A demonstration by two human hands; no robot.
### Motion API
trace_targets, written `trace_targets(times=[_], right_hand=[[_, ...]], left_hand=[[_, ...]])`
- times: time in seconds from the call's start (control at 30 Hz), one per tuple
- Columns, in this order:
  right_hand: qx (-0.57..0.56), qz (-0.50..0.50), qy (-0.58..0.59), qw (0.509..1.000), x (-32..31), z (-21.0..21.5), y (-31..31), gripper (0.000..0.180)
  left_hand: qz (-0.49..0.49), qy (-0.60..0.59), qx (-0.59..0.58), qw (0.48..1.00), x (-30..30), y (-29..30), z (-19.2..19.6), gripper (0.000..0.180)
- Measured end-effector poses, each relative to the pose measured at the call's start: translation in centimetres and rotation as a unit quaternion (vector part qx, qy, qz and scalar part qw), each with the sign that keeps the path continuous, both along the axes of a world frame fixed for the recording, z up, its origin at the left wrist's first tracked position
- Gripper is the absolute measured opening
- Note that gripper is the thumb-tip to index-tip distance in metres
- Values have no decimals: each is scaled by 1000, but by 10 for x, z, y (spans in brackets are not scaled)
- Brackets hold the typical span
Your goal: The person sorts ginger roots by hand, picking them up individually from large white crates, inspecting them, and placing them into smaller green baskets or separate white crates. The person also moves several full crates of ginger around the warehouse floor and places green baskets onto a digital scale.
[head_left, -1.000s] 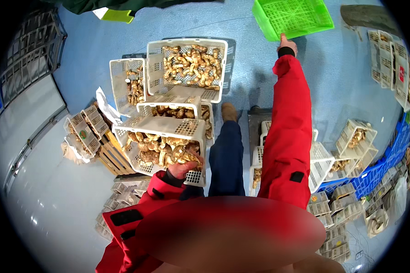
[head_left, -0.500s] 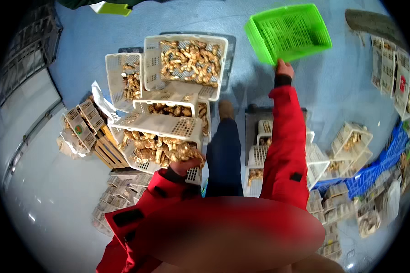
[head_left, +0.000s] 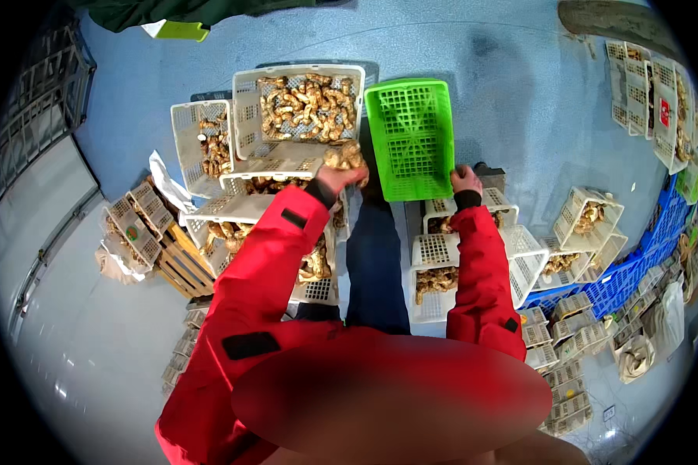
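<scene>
My left hand (head_left: 335, 178) is closed around a small bunch of mushrooms (head_left: 344, 155), thick-stemmed and golden brown. It hovers at the near right corner of a white crate (head_left: 244, 116) with many more such mushrooms (head_left: 308, 107) in it. My right hand (head_left: 465, 180) grips the near right corner of a bright green plastic basket (head_left: 448, 139). That basket is held up just right of the crate, and only its slatted bottom shows inside. Closer to me on the left, another crate of mushrooms (head_left: 315, 263) is partly hidden under my left sleeve.
Further left stands a narrower white crate (head_left: 180, 143) with mushrooms. White crates (head_left: 434, 252) sit beside my right forearm, more (head_left: 589, 198) farther right near blue crates (head_left: 624, 271). A wooden pallet (head_left: 182, 262) lies at left. Dark green cloth (head_left: 178, 9) shows at the far edge.
My left hand has lifted the mushrooms out of the near left crate and moved away and right. The green basket has come nearer and left in my right hand, beside the crates.
</scene>
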State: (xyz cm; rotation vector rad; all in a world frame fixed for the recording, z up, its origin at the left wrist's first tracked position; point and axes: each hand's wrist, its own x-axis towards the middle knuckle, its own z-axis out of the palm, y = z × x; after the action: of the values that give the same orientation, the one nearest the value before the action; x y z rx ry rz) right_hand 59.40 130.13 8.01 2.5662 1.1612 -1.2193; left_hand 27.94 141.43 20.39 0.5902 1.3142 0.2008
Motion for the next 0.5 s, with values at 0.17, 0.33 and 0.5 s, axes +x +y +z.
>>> trace_targets(times=[0.17, 0.33, 0.5], right_hand=[[93, 20, -66, 993, -32, 0, 70, 42], [67, 84, -137, 985, -54, -9, 60, 34], [-13, 71, -130, 989, -49, -11, 56, 32]], left_hand=[[-49, 307, 19, 950, 2, -40, -174, 36], [68, 75, 7, 995, 24, -74, -192, 43], [156, -53, -13, 986, 48, -47, -152, 39]])
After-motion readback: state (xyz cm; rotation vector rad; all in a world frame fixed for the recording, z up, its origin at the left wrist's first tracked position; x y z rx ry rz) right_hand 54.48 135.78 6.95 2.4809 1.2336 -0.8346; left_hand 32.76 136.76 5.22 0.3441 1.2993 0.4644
